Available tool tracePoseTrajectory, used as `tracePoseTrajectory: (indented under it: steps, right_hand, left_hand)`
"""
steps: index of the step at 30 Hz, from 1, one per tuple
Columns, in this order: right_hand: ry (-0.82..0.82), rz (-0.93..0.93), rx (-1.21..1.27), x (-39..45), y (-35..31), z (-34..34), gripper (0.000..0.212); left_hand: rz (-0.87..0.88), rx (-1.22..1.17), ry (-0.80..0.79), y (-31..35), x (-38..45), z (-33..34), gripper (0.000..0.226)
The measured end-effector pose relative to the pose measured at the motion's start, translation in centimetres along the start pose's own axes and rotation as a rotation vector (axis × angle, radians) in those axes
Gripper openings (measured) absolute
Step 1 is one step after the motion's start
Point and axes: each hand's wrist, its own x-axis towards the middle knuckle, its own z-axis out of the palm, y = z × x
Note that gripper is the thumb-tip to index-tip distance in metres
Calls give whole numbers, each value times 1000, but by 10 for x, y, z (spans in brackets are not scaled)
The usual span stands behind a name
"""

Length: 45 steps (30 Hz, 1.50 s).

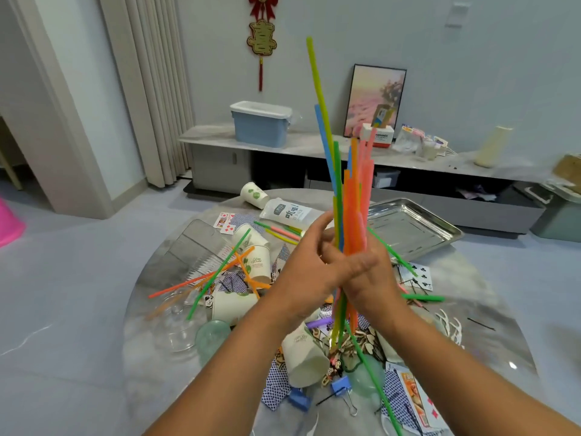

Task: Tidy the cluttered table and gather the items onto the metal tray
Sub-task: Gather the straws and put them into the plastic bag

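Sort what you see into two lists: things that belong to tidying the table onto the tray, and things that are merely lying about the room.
Part of the job:
bundle of straws, gripped by the right hand
left hand
metal tray
paper cups
playing cards
blue binder clip

Just lying about:
blue storage box
framed picture
red wall ornament

Lighting: bright, even, indoor; shadows soft. Glare: pale sheen lay across the glossy table and metal tray. Edges bowed by wide-angle lens. Hands slightly motion-blurred.
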Motion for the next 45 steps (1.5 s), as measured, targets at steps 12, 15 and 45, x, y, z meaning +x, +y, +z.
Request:
tracePoseTrajectory:
  steps: [12,15,45]
  right_hand:
    - [20,-34,-14,-75,20,0,18]
    - [23,-29,-90,-89,19,-5,17]
    - [-5,247,9,-109,62,5,21]
  left_hand:
    - [103,148,19,-6,-39,38,33]
    - [55,172,-20,-14,-45,40,26]
    - [-7,123,27,-41,-54,53,31]
